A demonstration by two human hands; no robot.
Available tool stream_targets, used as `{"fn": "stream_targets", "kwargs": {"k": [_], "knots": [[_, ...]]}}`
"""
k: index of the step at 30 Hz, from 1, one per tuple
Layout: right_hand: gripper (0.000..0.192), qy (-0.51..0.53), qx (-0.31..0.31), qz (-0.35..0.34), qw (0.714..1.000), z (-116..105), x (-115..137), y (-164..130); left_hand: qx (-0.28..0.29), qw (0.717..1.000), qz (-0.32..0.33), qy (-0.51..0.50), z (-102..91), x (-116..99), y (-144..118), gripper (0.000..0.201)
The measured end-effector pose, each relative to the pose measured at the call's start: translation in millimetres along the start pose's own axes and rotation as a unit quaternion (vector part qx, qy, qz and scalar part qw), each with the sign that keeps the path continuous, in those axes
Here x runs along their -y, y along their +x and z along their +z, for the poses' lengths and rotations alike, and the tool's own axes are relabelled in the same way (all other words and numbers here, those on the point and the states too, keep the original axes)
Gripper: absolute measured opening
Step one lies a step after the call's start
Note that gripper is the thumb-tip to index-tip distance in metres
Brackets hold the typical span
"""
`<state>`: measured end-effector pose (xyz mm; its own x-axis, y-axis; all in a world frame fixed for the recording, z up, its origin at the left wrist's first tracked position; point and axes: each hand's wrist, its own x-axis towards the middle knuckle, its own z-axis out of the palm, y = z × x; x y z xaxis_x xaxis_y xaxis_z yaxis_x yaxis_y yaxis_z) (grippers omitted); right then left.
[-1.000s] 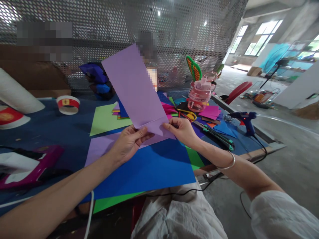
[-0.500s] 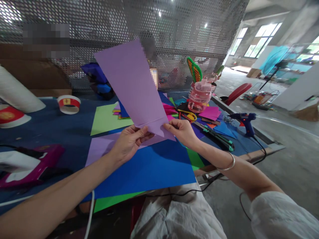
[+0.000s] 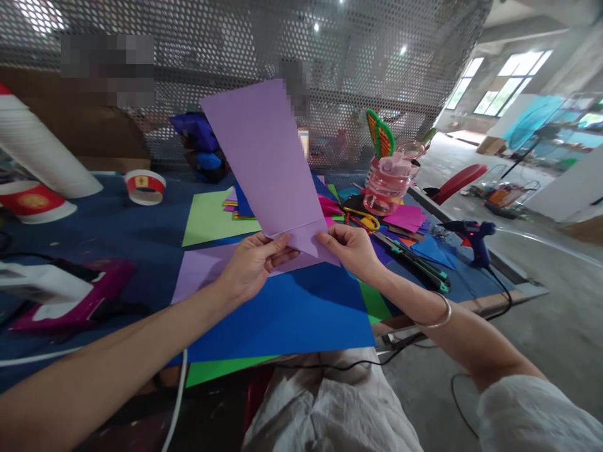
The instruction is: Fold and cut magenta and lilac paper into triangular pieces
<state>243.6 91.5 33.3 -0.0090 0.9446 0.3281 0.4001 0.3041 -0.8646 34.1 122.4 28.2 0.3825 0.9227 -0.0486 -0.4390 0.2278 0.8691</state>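
Head view: both hands hold one lilac paper sheet (image 3: 264, 157) upright above the bench (image 3: 108, 232), its long body rising toward the far mesh screen (image 3: 188, 37). Left hand (image 3: 252, 267) is closed on the sheet's lower left edge, thumb on the near face and fingers behind. Right hand (image 3: 351, 248) pinches the lower right corner in the same way, a bangle (image 3: 436, 317) on its wrist. A narrow band at the sheet's bottom edge is turned up, and a crease line crosses the sheet just above both thumbs. Against the pictures of half a second and one second ago, the grip points and the fold line are unchanged; the sheet has only leaned slightly, and the apparent shift of the bench items comes from the camera. Judgement: the first fold stands formed and is being held or checked, not yet pressed further. Below the hands lie a blue sheet (image 3: 301, 314), a second lilac sheet (image 3: 202, 270) and a light green sheet (image 3: 211, 216). To the right, well apart from the hands, stand a pink bottle (image 3: 389, 185), yellow-handled scissors (image 3: 362, 218) and a blue glue gun (image 3: 473, 235). At far left is a paper cup (image 3: 145, 186).
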Motion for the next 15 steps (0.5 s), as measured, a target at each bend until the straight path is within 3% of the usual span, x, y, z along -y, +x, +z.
{"fn": "stream_targets", "kwargs": {"k": [3, 8, 15], "knots": [[0.046, -0.002, 0.001, 0.001, 1.000, 0, 1, 0, -0.006, 1.000, -0.010, -0.014, 2.2, -2, -1, 0.005], [0.048, 0.010, -0.006, 0.011, 1.000, -2, -3, 3, -0.008, 0.999, -0.035, -0.034, 5.6, -4, 0, 0.021], [0.053, 0.015, -0.004, 0.006, 1.000, -6, -6, 6, -0.011, 0.997, -0.042, -0.057, 11.0, 1, -5, 0.024]]}}
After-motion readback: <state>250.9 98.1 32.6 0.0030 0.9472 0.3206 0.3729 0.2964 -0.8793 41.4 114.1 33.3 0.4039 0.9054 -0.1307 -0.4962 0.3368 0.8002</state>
